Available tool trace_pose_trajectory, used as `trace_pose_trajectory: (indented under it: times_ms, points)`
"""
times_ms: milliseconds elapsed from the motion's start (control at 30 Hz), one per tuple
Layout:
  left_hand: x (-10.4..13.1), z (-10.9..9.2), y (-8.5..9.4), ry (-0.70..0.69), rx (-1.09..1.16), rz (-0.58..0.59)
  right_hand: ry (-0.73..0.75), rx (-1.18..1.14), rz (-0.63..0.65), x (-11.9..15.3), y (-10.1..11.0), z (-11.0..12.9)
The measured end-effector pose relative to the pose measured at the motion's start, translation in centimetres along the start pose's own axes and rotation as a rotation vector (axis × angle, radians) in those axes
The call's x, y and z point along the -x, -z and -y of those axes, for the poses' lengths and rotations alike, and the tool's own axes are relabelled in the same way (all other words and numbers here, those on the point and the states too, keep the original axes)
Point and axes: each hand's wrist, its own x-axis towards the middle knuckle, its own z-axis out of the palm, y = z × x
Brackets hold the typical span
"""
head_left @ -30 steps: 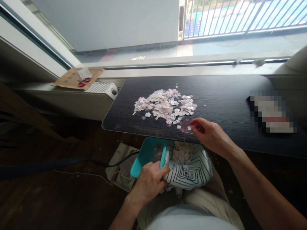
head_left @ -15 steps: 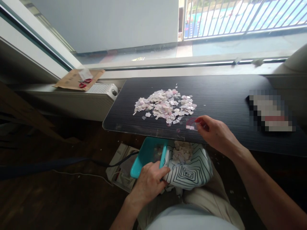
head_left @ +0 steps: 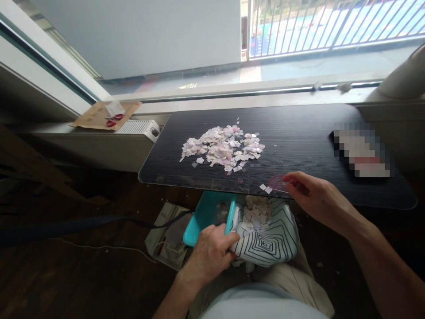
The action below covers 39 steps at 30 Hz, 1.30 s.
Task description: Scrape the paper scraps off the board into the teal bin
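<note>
My left hand [head_left: 212, 248] is closed around the near rim of a turquoise plastic tub [head_left: 206, 221] and the edge of a white cloth bag [head_left: 282, 239] with black line patterns. Small paper scraps [head_left: 257, 210] lie in the bag's opening, just below the table edge. Between the fingertips of my right hand [head_left: 314, 188] is a thin clear plastic piece with a pink pattern [head_left: 277, 182], held low at the table's front edge. Two small white paper scraps [head_left: 265, 188] lie beside it. Farther back, a loose heap of cut paper scraps [head_left: 221, 148] spreads over the dark table [head_left: 299, 128].
A pixelated dark object [head_left: 361, 150] lies at the table's right. Red-handled scissors [head_left: 115, 119] rest on a brown envelope [head_left: 96, 116] on the sill, near a white radiator [head_left: 139, 128]. On the floor stands an open box [head_left: 166, 239] beside a strap and a cable.
My right hand has drawn the plastic piece nearer to the table's front edge, with two scraps beside it. My left hand keeps its hold. The view has shifted slightly.
</note>
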Motion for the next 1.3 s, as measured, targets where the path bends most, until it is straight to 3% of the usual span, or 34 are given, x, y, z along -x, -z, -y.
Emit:
trace_pose_trajectory:
  times_ms: [267,500,767,1000,1167,1300]
  points:
    - [-0.5,-0.6,0.3,-0.013,-0.034,0.017,0.036,-0.064,-0.030,-0.7,-0.7,0.6]
    - [-0.5,-0.8,0.5,-0.014,-0.051,0.027,0.096,-0.041,0.051,0.2,-0.2,0.3]
    - [-0.6,-0.8,0.7,-0.010,-0.038,0.042,0.051,-0.075,0.065,0.7,0.0,0.4]
    - [-0.4,-0.5,0.4,-0.004,-0.028,0.043,0.051,-0.139,-0.077,-3.2,-1.8,1.9]
    - [0.0,-0.2,0.5,0.034,-0.021,0.035,0.115,-0.106,-0.087,-6.6,-3.4,3.6]
    - [0.3,0.1,0.7,0.053,-0.020,0.038,0.140,-0.065,-0.049,-7.2,-3.6,4.5]
